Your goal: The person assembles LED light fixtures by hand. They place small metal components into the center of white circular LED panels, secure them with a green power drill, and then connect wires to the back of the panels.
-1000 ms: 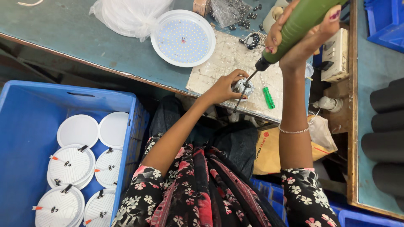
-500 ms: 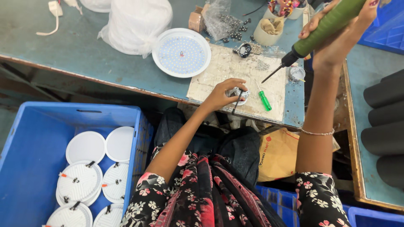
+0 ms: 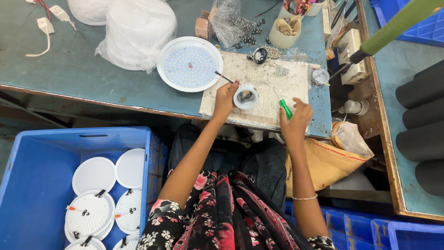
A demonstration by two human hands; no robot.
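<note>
While the left hand (image 3: 225,95) pinches the rim of a small white round lamp housing (image 3: 245,97) on the worn work board (image 3: 259,85), its fingers are curled closed on that rim, and a thin dark rod (image 3: 223,77) sticks up and to the left from behind the fingertips; whether the hand also grips the rod cannot be told. The housing is one piece, open side up with a dark part in its middle, and it sits just to the right of the left hand, touching it.

The right hand (image 3: 296,121) lies at the near edge of the board, fingers bent around the lower end of one small green-handled screwdriver (image 3: 285,107), whose blade points away from the person. The housing lies up and to the left of this hand, near but apart from it.

One large round LED panel (image 3: 189,64) lies face up on the blue-green bench (image 3: 78,69), just left of the board. Two white plastic-wrapped bundles (image 3: 136,32) sit behind it. One green powered screwdriver (image 3: 393,28) hangs over the right end of the bench, held by neither hand. In the blue crate (image 3: 32,185) on the floor, six white round lamp discs (image 3: 95,173) show, some cut off by the picture's edge.
</note>
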